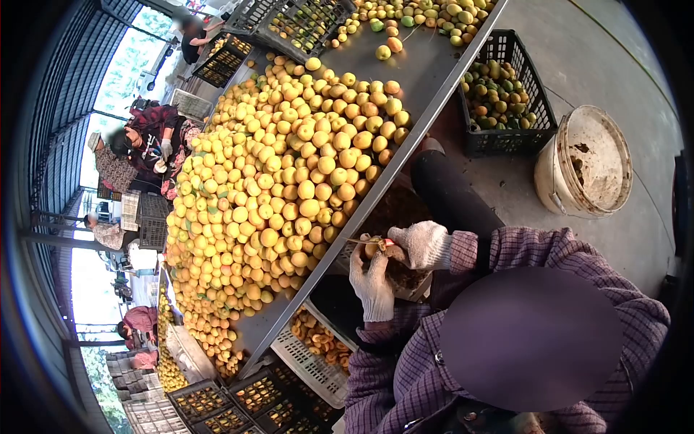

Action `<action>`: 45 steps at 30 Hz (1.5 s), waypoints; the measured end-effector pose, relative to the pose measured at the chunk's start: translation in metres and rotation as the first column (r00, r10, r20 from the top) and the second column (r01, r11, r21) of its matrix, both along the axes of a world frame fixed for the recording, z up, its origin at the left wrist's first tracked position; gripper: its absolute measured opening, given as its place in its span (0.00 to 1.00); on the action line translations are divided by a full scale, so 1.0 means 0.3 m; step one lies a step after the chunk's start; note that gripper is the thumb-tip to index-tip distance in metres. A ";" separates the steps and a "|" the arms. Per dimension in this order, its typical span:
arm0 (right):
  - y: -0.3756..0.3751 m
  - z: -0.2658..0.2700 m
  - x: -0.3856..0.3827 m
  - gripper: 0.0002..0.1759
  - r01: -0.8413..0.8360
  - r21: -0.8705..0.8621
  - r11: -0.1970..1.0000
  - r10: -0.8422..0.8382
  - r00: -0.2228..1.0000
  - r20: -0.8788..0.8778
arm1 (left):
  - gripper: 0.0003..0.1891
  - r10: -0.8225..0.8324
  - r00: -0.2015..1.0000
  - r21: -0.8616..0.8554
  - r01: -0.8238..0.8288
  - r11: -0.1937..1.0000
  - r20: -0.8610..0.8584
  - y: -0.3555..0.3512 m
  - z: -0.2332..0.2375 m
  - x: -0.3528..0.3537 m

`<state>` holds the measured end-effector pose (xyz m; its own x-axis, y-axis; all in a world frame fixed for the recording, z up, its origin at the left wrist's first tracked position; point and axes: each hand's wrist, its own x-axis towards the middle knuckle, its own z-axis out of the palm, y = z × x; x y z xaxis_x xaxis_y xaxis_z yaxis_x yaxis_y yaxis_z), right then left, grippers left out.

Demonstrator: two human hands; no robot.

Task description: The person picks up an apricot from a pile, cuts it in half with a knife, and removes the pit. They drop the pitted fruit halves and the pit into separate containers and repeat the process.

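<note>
My left hand (371,283), in a white knit glove, is closed around an apricot (371,250), partly hidden by the fingers. My right hand (423,244), gloved too, is closed on a small knife (356,240) whose thin blade lies across the fruit; a bit of red shows near its handle. Both hands meet just off the edge of a metal table (423,69). On that table a big heap of yellow-orange apricots (267,195) spreads beyond my hands. Below my left hand, a white crate (311,349) holds cut apricot pieces (322,336).
A black crate of greenish fruit (506,145) and a dirty white bucket (546,170) stand on the floor to my right. Black crates (253,398) are stacked at lower left. Another black crate (249,18) sits on the table. Several people work across the table, including a gloved co-worker (148,137).
</note>
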<state>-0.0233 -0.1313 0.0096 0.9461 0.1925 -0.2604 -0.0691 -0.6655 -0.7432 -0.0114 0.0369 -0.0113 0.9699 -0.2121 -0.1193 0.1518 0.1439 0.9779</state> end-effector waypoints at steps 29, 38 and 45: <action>0.023 -0.051 -0.101 0.29 0.201 0.468 0.861 -0.113 0.971 -0.209 | 0.23 -0.159 0.960 -0.580 -0.006 0.815 -0.232 -0.024 0.013 0.050; 0.002 -0.089 -0.028 0.27 0.110 0.484 0.868 0.012 0.971 -0.240 | 0.25 -0.242 0.958 -0.453 0.149 0.879 -0.155 -0.002 0.009 0.097; 0.038 -0.107 -0.024 0.30 0.185 0.368 0.911 -0.095 0.964 -0.249 | 0.27 -0.279 0.900 -0.638 0.002 0.770 -0.334 -0.046 0.005 0.117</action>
<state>-0.0305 -0.1199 -0.0224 0.8977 0.1897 -0.3977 -0.3322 -0.3015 -0.8937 0.0237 0.0230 -0.0099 0.8208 -0.5025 -0.2715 0.5626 0.6294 0.5360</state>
